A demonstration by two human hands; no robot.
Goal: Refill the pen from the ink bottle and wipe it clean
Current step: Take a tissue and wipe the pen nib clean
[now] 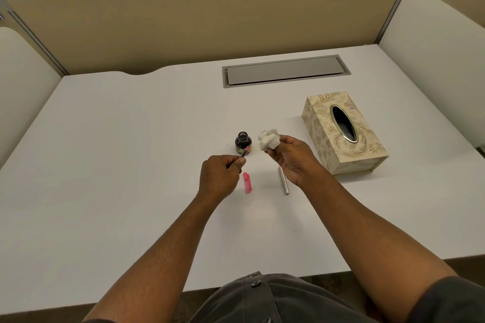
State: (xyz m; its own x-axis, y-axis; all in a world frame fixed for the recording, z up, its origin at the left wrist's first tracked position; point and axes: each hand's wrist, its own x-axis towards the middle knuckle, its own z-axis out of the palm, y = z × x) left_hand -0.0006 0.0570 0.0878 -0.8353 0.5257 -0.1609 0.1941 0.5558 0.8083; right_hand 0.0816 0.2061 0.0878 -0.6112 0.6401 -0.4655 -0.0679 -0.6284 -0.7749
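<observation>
At the near edge of the white counter (105,191) the person's two forearms reach forward, and just beyond them lie two loose pen parts: a pink cap (247,182) between the hands and a slim silver barrel (283,181) partly under the right wrist, both flat on the surface. A little farther on, the left hand (219,176) has its thumb and fingers curled round the pen section (244,152), pinching it so the pink-and-dark front end points up and away toward the bottle. The right hand (291,157) grips a crumpled white tissue (269,140), raised off the counter and apart from the pen. Just past the pen's tip stands the ink bottle (243,142), open, lid not in view, dark ink visible inside. Well to the right and slightly farther sits a patterned tissue box (341,131), and at the far side a grey cable hatch (286,70) is set into the counter. The step in hand looks to be the wipe. To do it well, the tissue should meet the pen's front end from the side, wrap it lightly and draw away from the grip toward the tip, using a clean fold each pass. The pen is best kept tip-up and clear of the open bottle, since a knock would spill ink across the white counter.
</observation>
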